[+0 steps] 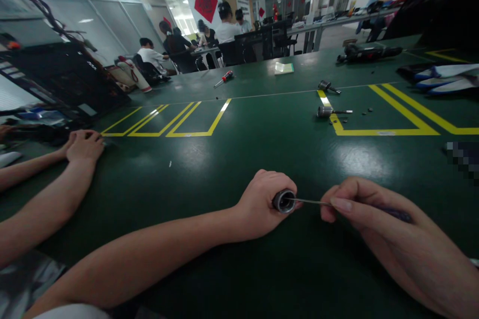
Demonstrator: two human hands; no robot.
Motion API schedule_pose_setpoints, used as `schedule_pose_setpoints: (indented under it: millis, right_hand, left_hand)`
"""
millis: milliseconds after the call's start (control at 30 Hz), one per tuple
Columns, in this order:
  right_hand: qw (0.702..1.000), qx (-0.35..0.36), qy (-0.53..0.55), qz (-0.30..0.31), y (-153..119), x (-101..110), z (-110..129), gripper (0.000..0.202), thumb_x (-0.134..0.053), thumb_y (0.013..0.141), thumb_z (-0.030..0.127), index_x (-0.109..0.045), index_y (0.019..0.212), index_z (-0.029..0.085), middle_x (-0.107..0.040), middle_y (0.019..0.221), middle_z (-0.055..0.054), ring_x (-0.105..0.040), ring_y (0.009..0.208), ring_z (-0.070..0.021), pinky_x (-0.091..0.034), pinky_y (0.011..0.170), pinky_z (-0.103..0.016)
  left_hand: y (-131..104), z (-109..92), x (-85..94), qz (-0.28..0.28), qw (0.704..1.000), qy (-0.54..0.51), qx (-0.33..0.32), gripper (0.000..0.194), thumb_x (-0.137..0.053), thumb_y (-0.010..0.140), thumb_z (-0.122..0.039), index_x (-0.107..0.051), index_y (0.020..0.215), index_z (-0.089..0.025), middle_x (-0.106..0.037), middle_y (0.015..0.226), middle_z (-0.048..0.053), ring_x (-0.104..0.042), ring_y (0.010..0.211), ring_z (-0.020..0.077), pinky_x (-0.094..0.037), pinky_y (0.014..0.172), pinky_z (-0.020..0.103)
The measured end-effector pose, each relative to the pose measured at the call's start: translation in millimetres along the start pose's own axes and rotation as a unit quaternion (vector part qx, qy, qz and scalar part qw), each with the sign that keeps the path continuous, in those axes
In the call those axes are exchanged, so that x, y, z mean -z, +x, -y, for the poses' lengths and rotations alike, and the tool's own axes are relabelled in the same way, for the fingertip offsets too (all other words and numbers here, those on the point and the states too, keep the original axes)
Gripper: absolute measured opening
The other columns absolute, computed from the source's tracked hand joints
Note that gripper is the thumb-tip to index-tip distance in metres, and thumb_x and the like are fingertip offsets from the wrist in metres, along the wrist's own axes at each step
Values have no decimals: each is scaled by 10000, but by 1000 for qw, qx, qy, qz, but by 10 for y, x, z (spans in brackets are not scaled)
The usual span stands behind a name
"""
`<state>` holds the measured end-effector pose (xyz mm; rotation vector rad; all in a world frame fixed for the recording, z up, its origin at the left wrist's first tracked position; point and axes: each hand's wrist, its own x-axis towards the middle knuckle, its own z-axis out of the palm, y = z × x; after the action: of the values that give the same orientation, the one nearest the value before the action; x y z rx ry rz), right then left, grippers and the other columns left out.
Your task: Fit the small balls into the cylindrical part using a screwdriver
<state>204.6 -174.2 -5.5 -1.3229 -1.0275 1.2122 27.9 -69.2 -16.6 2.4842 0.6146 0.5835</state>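
My left hand (266,204) is wrapped round a hollow metal cylinder (284,201), its round open end turned toward me. In my right hand (377,214) is a slim screwdriver (312,202), pinched near the base of its thin shaft. Its dark handle lies back along the palm. The shaft's tip reaches into the mouth of the cylinder; how deep it goes I cannot tell. Beyond my hands, two metal chuck-like parts with shafts, a nearer one (329,111) and a farther one (328,86), lie by yellow tape. Several tiny parts (364,112) are scattered beside them.
The green table (262,149) carries yellow tape outlines (190,134). A red-handled screwdriver (224,78), a notepad (284,68), a black tool (368,53) and white-and-blue gloves (449,77) lie farther back. At left, another person's hands (85,145) rest on the table edge.
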Motion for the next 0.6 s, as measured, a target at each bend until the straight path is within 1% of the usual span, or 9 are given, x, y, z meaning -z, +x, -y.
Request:
schedule_pose_setpoints:
  millis: [67,133,233,333,367,400,433,467,600]
  right_hand:
    - [998,24,-56,-11,73,-22,47,197,-639,712,436,-657,708,240,-647,726,-49,-598,724,-220,-465,559,-304]
    - [990,66,-122,-20,205,-64,128,172,-648,702,416,-654,710,245,-640,704,-37,-583,680,-209,-427,521,-293]
    - [971,157,-179,-20,512,-162,276,81,-642,700,309,-635,653,243,-607,637,-5,-535,595,-170,-385,530,-290]
    - [947,251,-202,-5,892,-272,358,61,-632,686,198,-632,636,232,-595,630,11,-510,609,-155,-355,574,-294]
    - [948,253,-191,-8,1020,-304,361,70,-639,670,177,-631,619,224,-592,625,14,-504,616,-154,-350,589,-297]
    - [958,239,-158,-26,1143,-333,352,84,-650,648,164,-624,586,215,-583,606,17,-492,610,-149,-344,596,-299]
    - [972,214,-91,-42,1259,-357,335,107,-664,621,157,-609,543,207,-571,581,20,-482,604,-143,-346,603,-297]
    - [985,171,0,-41,1365,-378,313,109,-677,592,142,-606,530,197,-580,575,18,-496,616,-144,-360,626,-298]
    - [986,125,105,-39,1662,-432,221,119,-623,631,215,-567,529,190,-583,521,4,-529,544,-144,-411,591,-309]
  left_hand:
    - [70,88,28,-10,1000,18,-3,148,-600,776,-262,-502,716,-168,-572,689,-30,-514,650,99,-345,699,266]
    - [180,220,68,-25,999,34,-6,143,-585,777,-272,-510,717,-167,-570,689,-26,-511,650,104,-350,702,270]
    - [402,474,152,-66,996,56,11,154,-575,766,-301,-526,711,-167,-569,680,-17,-508,645,115,-366,684,271]
    - [634,745,259,-101,991,87,16,122,-586,737,-278,-551,710,-164,-588,699,-3,-530,691,140,-376,714,290]
    - [699,830,296,-107,990,96,14,104,-586,730,-260,-557,709,-163,-591,701,-1,-535,700,145,-376,715,291]
    - [755,911,331,-111,989,100,10,88,-586,725,-246,-562,713,-162,-593,707,1,-536,707,147,-376,717,290]
    - [799,985,363,-114,988,101,6,97,-585,727,-251,-561,705,-160,-582,693,-2,-530,697,143,-378,703,283]
    - [831,1052,391,-122,988,97,4,112,-584,729,-261,-555,692,-159,-567,676,-6,-520,683,138,-379,684,274]
    - [859,1230,463,-163,985,47,18,166,-602,720,-288,-521,664,-154,-509,642,-24,-465,616,110,-371,608,242]
